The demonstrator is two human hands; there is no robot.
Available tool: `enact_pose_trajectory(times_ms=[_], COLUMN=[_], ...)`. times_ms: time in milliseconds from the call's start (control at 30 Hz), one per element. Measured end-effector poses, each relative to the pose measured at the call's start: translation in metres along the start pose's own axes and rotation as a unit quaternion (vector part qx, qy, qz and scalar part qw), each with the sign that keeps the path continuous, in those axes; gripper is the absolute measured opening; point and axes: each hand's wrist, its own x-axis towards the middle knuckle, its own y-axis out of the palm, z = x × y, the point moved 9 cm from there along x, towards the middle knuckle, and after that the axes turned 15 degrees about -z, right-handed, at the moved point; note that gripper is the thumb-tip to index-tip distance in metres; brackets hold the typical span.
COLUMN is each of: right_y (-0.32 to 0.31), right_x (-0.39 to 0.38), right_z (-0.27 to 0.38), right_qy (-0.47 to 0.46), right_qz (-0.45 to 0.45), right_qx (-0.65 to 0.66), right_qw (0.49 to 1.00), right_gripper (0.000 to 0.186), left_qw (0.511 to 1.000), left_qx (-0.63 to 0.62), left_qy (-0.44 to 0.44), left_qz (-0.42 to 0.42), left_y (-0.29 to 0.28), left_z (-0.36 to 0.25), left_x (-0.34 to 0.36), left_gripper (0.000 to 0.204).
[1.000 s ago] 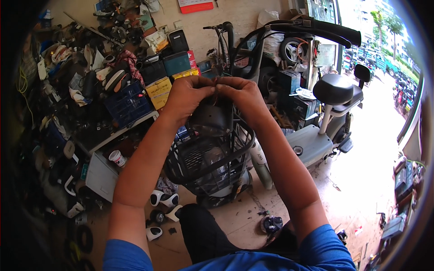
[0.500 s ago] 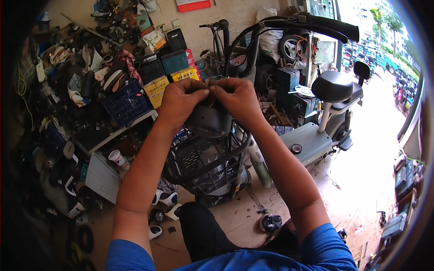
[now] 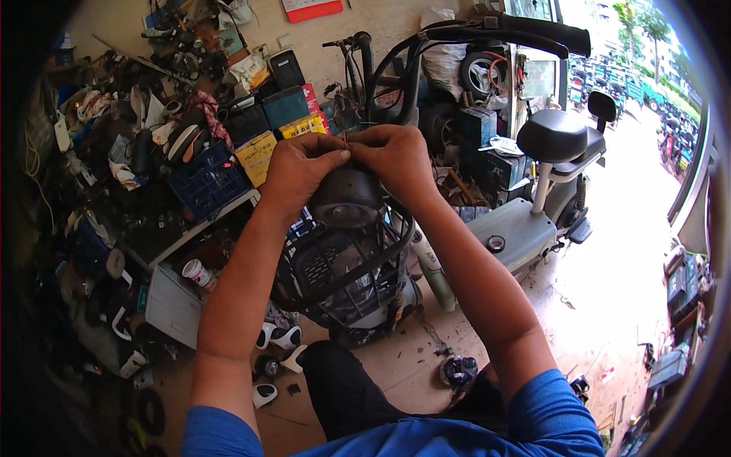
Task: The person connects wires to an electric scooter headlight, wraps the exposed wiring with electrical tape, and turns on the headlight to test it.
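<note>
Wire [image 3: 346, 138], thin and reddish, shows between our fingertips, beyond the rim of the black basket [image 3: 346, 290]. Our left hand [image 3: 304, 164] pinches it between thumb and forefinger, and our right hand [image 3: 396, 156] pinches it from the other side, the two sets of tips almost meeting; how the strand runs inside the fingers, we cannot tell. We judge that we use only the tips because something so fine gives a whole palm little to hold. Both arms stretch over the basket, probably because the wire has little slack to come nearer.

Just under our hands, at the basket's far edge, sits a dark headlamp [image 3: 349, 199]; its fixing is hidden from us.

To the right of the basket, a dark ring [image 3: 496, 244], perhaps tape, lies on the scooter's footboard [image 3: 518, 227], a flat spot handy for keeping it close. Left of the basket, a yellow box [image 3: 257, 156] and a blue crate [image 3: 209, 181] crowd the bench [image 3: 205, 228], seemingly packed tight to save room. White-and-black pieces [image 3: 286, 339] lie on the floor, nearer us than the basket, likely put down within reach.
</note>
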Motion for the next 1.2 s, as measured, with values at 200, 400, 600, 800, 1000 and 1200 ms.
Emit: enact_pose_trajectory(times_ms=[200,400,600,800,1000,1200], right_y=[-0.003,-0.005,-0.008,-0.007,-0.005,-0.003], right_x=[-0.007,-0.013,-0.013,-0.015,-0.015,-0.015], right_z=[0.006,0.014,0.003,0.0,0.006,0.005], right_qy=[0.001,-0.004,0.002,0.02,0.016,0.027], right_qz=[0.023,0.052,0.009,-0.003,0.011,0.004], right_qx=[0.061,0.103,0.106,0.1,0.114,0.103], right_qw=[0.998,0.993,0.994,0.995,0.993,0.994], right_gripper=[0.025,0.027,0.027,0.025,0.025,0.025], left_qw=[1.0,0.999,1.0,1.0,0.999,0.997], left_qx=[-0.02,-0.051,-0.023,-0.006,0.032,0.064], left_qy=[-0.004,-0.017,0.0,-0.004,0.016,0.01], left_qz=[-0.004,-0.005,-0.014,-0.022,-0.037,-0.039], left_y=[-0.004,-0.003,0.0,-0.002,-0.004,-0.004], left_z=[0.001,0.002,-0.004,-0.004,-0.007,-0.006], left_x=[-0.001,-0.003,-0.006,-0.005,-0.001,0.0], left_gripper=[0.019,0.02,0.019,0.015,0.016,0.02])
